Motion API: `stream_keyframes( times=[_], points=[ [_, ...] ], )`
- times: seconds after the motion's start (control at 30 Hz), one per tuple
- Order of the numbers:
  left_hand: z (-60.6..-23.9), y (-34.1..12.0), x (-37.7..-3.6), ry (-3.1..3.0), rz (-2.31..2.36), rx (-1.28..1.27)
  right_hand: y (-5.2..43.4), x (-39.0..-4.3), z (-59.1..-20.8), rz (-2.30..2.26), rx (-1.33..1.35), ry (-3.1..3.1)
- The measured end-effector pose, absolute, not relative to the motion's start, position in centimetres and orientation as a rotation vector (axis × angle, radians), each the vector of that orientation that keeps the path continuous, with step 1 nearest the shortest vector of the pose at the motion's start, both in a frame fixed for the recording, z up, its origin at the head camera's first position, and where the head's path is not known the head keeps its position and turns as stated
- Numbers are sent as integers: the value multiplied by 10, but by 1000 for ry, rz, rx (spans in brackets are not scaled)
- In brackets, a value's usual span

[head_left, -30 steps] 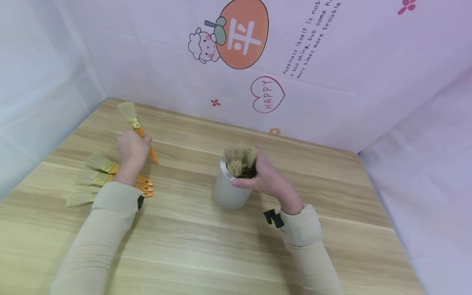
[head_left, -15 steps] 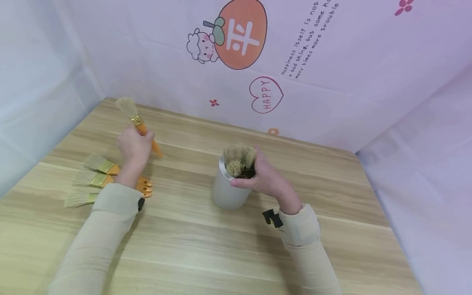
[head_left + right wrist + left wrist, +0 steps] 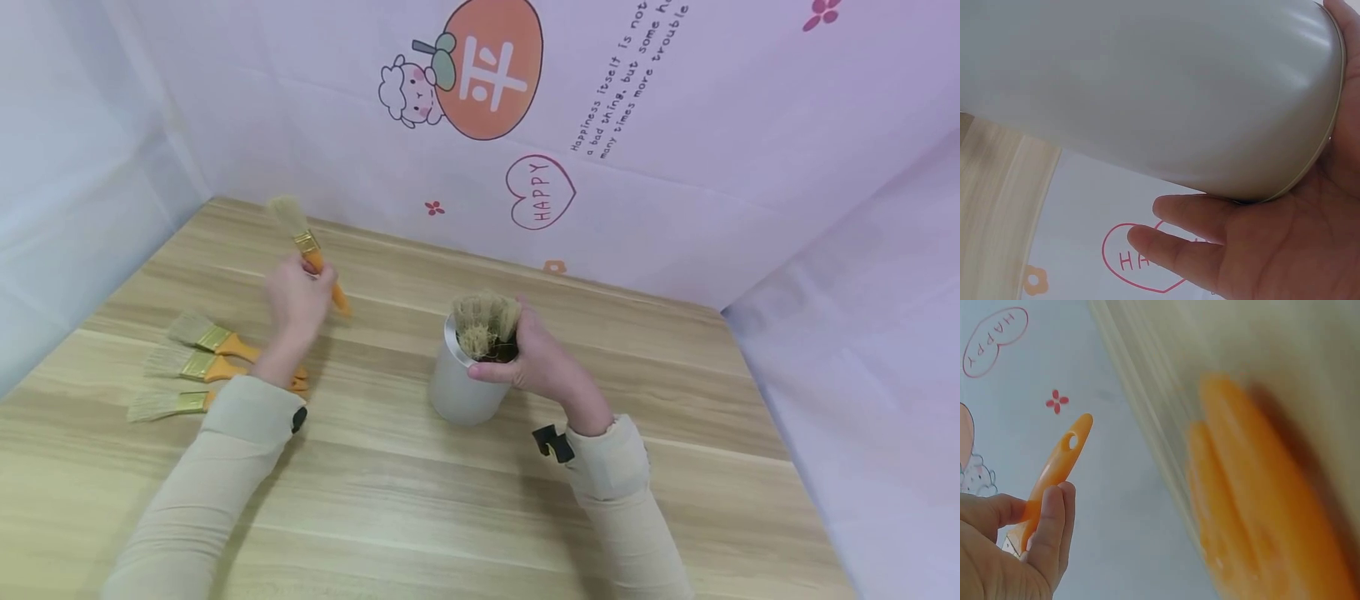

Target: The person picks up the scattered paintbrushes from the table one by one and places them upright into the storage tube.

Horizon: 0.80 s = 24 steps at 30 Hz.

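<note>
In the head view my left hand [image 3: 300,296] pinches a paintbrush [image 3: 306,242] by its orange handle, pale bristles pointing up and away. The left wrist view shows the thumb and fingers on that handle [image 3: 1054,465], its holed end sticking out. My right hand [image 3: 551,358] grips the rim of a light grey cylindrical cup [image 3: 467,387] from the right, thumb along the near rim. Pale bristle heads [image 3: 483,321] stand up out of the cup; what lies below them is hidden. Close by in the right wrist view, the cup [image 3: 1147,81] fills the upper part.
Three more paintbrushes lie on the wooden table [image 3: 390,517] at the left: a far one [image 3: 206,335], a middle one [image 3: 197,364] and a near one [image 3: 168,405]. My left forearm partly covers their handles. A printed cloth [image 3: 637,217] hangs behind the table.
My left hand has lifted its paintbrush and carried it to the right, away from the brushes on the table. The right hand and cup have stayed in place.
</note>
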State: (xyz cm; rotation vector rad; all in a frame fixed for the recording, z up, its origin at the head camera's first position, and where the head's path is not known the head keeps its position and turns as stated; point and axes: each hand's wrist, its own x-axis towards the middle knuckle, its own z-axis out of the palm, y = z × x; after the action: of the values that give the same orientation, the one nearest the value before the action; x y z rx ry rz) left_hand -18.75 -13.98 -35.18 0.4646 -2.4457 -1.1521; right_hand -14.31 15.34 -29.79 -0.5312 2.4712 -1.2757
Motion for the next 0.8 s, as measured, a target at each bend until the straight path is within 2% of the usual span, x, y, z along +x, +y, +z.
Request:
stream_keyframes(
  times=[0.8],
  points=[
    [-341, -89, -176, -2386, -1228, 291, 154, -143, -298, -1284, -583, 2474]
  ],
)
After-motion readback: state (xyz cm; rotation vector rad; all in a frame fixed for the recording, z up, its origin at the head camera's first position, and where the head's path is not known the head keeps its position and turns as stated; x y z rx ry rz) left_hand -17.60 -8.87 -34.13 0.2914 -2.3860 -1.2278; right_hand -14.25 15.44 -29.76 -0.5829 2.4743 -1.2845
